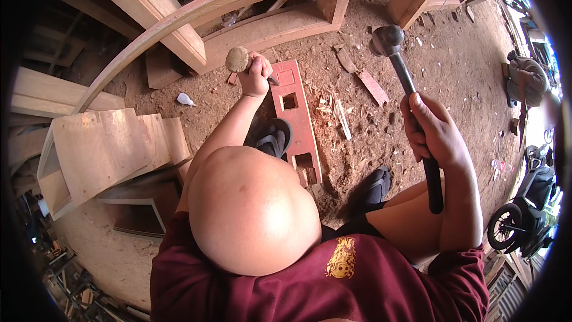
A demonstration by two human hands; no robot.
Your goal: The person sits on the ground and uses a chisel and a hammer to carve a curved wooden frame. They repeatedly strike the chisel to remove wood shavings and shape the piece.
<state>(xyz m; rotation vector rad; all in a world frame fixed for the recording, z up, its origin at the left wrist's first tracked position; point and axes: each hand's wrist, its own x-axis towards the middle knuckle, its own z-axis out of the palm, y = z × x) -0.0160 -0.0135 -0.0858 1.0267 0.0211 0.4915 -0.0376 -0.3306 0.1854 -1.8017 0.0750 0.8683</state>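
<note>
My left hand (255,76) grips a chisel (238,58) by its handle, whose round top faces up; the dark blade is at the upper part of a red-painted wooden beam (305,131) on the ground. Two square holes are cut through the beam. In my right hand (430,130) is a hammer (387,41), raised at the right with its dark head upward. My bent left knee (241,203) partly hides the beam's lower end, and my sandalled left foot (273,137) is beside it. Pale wood chips (338,113) lie right of the beam.
Wooden frames (265,36) and a curved timber (179,15) span the top. Stacked boards (107,155) stand left. A white bottle (186,99) and offcuts (372,88) lie on the dirt. Another person (527,77) crouches far right, above a parked motorbike (524,197).
</note>
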